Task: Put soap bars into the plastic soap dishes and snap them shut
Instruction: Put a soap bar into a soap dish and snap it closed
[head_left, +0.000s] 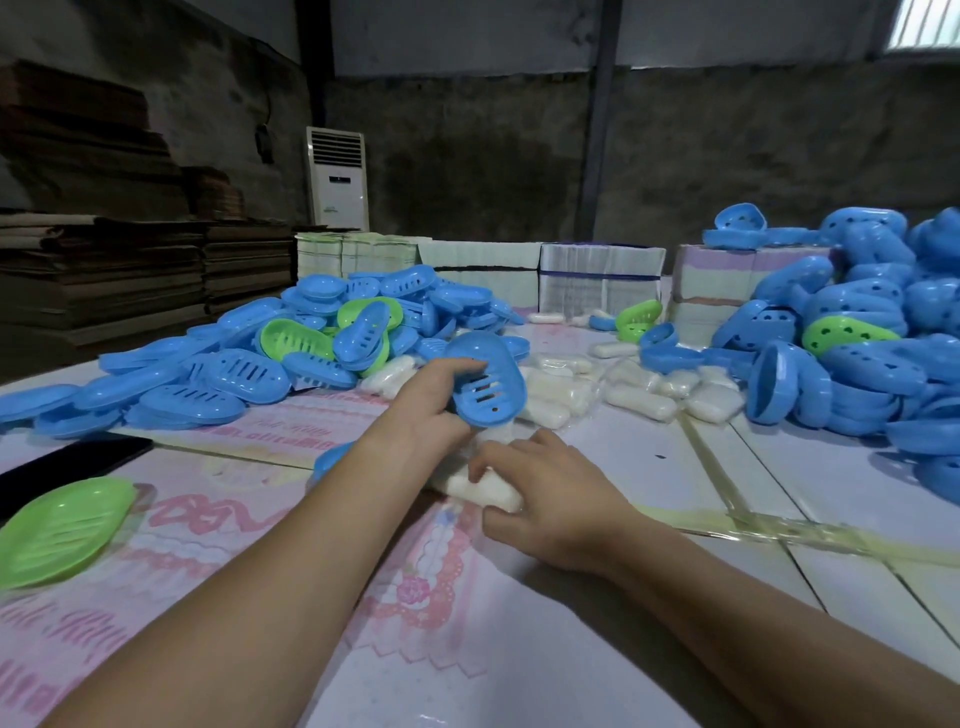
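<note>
Slotted blue plastic dish (485, 382), white soap bar (485, 488)

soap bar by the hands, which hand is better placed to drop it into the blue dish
Right. The right hand already grips the wrapped soap bar on the table, just below the blue slotted dish half that the left hand holds tilted up.

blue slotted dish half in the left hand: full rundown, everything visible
The blue dish half is an oval shell of glossy moulded plastic, with a few parallel slots and small holes through its face. The left hand holds it tilted up above the table, fingers curled round its left edge. No soap shows in it. Wrapped soap bars lie behind it.
</note>
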